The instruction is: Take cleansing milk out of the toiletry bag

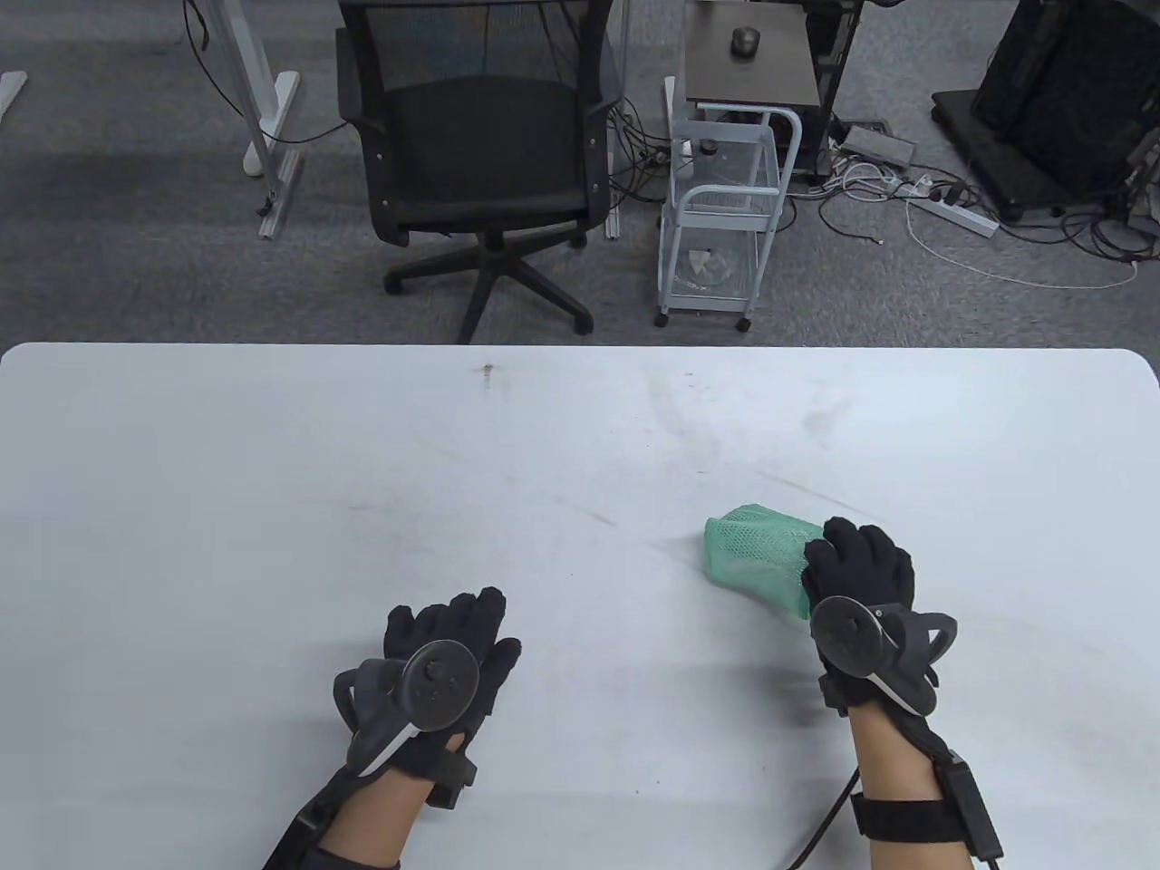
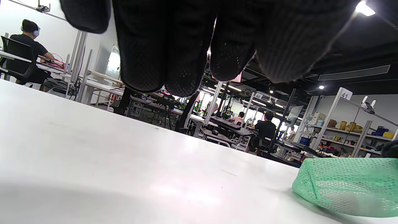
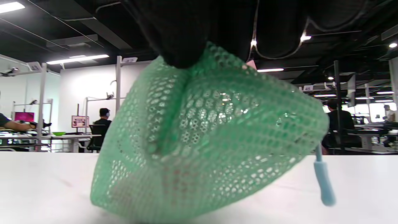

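Observation:
A green mesh toiletry bag (image 1: 759, 555) lies on the white table (image 1: 362, 471) at the right of centre. It also shows in the left wrist view (image 2: 348, 185) and fills the right wrist view (image 3: 205, 137). My right hand (image 1: 856, 566) grips the bag's near end from above. A light blue zipper pull (image 3: 323, 182) hangs from the bag's right side. The cleansing milk is not plainly visible; only a vague shape shows through the mesh. My left hand (image 1: 458, 639) rests flat on the table, fingers spread, well left of the bag and empty.
Beyond the table's far edge stand a black office chair (image 1: 480, 154) and a small white wire cart (image 1: 725, 208) on grey carpet. Cables and a power strip (image 1: 952, 213) lie at the back right.

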`<state>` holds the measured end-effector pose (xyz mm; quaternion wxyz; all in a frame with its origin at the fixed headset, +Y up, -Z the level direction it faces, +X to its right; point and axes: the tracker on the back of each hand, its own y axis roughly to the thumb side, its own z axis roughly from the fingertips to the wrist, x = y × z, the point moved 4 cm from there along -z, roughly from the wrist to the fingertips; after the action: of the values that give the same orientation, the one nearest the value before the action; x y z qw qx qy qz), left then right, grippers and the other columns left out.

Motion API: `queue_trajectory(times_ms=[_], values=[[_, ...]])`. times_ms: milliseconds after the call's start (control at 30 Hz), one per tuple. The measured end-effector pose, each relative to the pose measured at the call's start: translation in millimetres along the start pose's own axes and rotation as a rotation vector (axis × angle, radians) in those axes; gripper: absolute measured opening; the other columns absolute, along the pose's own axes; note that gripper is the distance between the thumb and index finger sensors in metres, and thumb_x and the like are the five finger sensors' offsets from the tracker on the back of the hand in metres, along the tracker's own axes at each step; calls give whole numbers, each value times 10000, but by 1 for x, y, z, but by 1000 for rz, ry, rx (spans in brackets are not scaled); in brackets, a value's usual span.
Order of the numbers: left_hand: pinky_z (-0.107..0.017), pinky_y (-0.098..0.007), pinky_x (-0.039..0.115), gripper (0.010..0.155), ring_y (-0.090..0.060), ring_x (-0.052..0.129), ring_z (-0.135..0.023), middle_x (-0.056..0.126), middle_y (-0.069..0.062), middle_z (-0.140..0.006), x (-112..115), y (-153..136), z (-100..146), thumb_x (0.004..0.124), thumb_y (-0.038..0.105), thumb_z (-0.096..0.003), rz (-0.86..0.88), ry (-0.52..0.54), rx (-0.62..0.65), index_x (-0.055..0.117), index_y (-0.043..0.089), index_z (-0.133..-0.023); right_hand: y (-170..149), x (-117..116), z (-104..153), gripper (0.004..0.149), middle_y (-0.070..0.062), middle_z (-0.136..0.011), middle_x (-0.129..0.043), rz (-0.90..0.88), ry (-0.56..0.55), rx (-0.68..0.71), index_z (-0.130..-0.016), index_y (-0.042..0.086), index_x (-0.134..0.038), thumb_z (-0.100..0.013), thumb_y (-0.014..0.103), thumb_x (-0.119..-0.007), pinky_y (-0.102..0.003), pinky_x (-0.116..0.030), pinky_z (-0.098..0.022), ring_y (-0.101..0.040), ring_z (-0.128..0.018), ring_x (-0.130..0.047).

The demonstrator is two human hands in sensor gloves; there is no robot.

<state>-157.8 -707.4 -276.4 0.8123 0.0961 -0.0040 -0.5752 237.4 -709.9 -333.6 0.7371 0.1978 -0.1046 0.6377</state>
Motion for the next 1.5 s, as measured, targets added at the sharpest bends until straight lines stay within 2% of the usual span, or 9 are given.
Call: queue_trajectory(times_ms=[367, 733, 867, 1100, 1300, 1500], values=[[-731, -683, 561, 597, -439, 916, -900, 903, -120, -1037, 1, 2, 1, 865, 499, -489, 8, 4, 19, 793, 251, -1027, 63, 11, 12, 355, -227, -1043, -810, -47, -21, 227, -840, 71, -911, -511, 205, -900, -735, -605, -636, -616, -898, -753], [-731, -678, 571, 590, -431, 925, -895, 912, -119, -1029, 3, 7, 4, 866, 500, -488, 13, 10, 49, 802, 253, -1020, 121, 16, 35, 353, -228, -1041, -813, -96, 2, 416, -839, 80, -912, -513, 213, -899, -733, -608, -636, -614, -896, -758], [-741, -643, 592, 583, -426, 934, -887, 920, -116, -1022, 4, 10, 4, 867, 500, -487, 14, 8, 70, 810, 253, -1013, 137, 14, 42, 355, -227, -1042, -812, -105, 15, 467, -841, 81, -910, -513, 215, -897, -732, -610, -636, -612, -897, -760], [-778, -590, 561, 581, -407, 929, -915, 921, -85, -1034, 14, 16, 3, 871, 501, -481, 29, -46, 122, 822, 255, -1005, 152, 4, 50, 357, -227, -1041, -813, -97, 62, 521, -847, 83, -904, -518, 220, -890, -731, -611, -635, -611, -896, -761], [-754, -660, 552, 602, -441, 899, -938, 906, -85, -1052, 27, 21, 2, 880, 512, -471, 1, -105, 149, 809, 266, -1016, 157, -7, 53, 360, -228, -1049, -804, -88, 118, 554, -852, 88, -902, -518, 221, -889, -731, -610, -636, -615, -899, -754], [-751, -673, 544, 610, -432, 898, -943, 895, -84, -1062, 41, 24, 0, 889, 509, -468, -58, -162, 156, 802, 268, -1022, 162, -15, 54, 367, -232, -1053, -798, -94, 187, 587, -867, 84, -892, -527, 220, -872, -728, -615, -635, -610, -898, -760]])
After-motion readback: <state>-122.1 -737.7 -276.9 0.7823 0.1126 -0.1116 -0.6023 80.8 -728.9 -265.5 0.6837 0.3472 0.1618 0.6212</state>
